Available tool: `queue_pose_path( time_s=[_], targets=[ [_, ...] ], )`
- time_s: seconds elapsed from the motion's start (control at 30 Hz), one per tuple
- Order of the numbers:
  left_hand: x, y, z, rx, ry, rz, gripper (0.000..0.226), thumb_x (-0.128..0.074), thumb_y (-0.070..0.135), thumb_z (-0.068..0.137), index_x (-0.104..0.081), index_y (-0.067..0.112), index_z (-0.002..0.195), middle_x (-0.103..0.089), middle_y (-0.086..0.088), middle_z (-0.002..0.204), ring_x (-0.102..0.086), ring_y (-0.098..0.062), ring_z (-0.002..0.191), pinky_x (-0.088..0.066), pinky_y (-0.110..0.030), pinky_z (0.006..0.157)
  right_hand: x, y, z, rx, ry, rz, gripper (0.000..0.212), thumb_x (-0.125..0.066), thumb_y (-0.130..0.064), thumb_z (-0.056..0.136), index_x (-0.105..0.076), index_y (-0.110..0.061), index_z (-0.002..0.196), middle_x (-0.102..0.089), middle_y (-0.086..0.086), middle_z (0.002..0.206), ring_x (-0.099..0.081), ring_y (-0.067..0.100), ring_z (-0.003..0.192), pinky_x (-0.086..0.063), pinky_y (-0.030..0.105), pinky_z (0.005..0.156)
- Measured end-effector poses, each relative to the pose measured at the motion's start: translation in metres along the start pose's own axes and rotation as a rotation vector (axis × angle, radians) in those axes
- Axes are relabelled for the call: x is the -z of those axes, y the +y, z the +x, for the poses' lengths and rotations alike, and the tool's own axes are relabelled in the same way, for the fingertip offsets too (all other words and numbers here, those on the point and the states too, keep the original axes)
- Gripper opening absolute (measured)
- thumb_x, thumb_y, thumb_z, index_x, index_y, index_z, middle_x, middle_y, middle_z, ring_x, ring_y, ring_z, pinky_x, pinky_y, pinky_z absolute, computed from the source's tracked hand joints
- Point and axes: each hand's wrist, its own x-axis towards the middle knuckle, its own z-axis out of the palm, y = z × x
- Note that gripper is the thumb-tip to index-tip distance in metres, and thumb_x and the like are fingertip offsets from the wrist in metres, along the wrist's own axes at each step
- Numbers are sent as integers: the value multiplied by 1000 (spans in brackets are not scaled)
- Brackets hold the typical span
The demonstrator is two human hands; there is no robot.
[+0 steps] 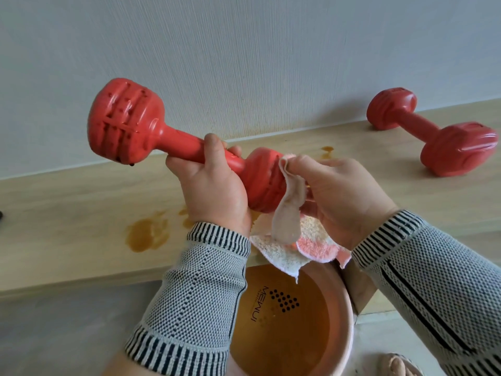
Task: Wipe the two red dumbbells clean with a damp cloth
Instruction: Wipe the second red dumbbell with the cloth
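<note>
My left hand [211, 185] grips the handle of a red dumbbell [127, 123], held in the air and tilted, its far head up at the left. Its near head is pressed against a damp pink and white cloth [287, 226], which my right hand [344, 196] holds against it. The cloth's loose end hangs down between my wrists. The second red dumbbell [433, 137] lies on the light wooden ledge [67, 213] at the far right, beside the wall.
A pink basin [344, 335] of brownish water sits on the floor below my hands. Brown wet stains [146, 234] mark the ledge left of my left wrist. A grey wall rises behind the ledge. A slipper tip [398, 365] shows at the bottom right.
</note>
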Motion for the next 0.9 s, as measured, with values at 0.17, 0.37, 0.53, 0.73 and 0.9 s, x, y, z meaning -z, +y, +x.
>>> queue_pose_path(
  time_s=[0.17,0.37,0.53,0.73,0.9],
  targets=[
    [1,-1,3,-1,36,13,12,-52,12,99,-41,13,102,-58,1,77,-62,-10,58,-52,-30,62,-8,10,-11,124,20,-174,30,-65,-20,74,-67,8,83,-61,34,79,-50,24,68,-52,63,71],
    [1,0,-5,50,-5,-26,11,-52,13,100,-43,11,106,-58,1,76,-61,-10,58,-53,-30,63,-1,8,8,8,119,72,36,-69,-20,85,-66,15,90,-57,15,73,-56,26,69,-51,40,67],
    [1,1,2,27,25,-13,10,-52,12,100,-42,14,101,-56,-1,76,-60,-11,58,-52,-28,60,-4,16,-11,71,2,-149,22,-70,-17,82,-64,-6,101,-67,11,90,-68,32,78,-60,47,75],
    [-1,2,1,57,32,-57,13,-51,11,100,-42,9,109,-56,-1,74,-59,-11,57,-53,-29,60,-7,14,2,68,108,31,35,-71,-29,73,-66,3,87,-58,10,76,-55,24,71,-49,42,69],
    [2,-1,3,21,29,-20,11,-51,11,99,-41,13,103,-57,-2,76,-60,-9,56,-51,-26,58,-15,21,-7,97,72,-115,52,-74,-39,57,-64,-10,99,-68,8,90,-67,26,79,-57,43,73]
  ],
)
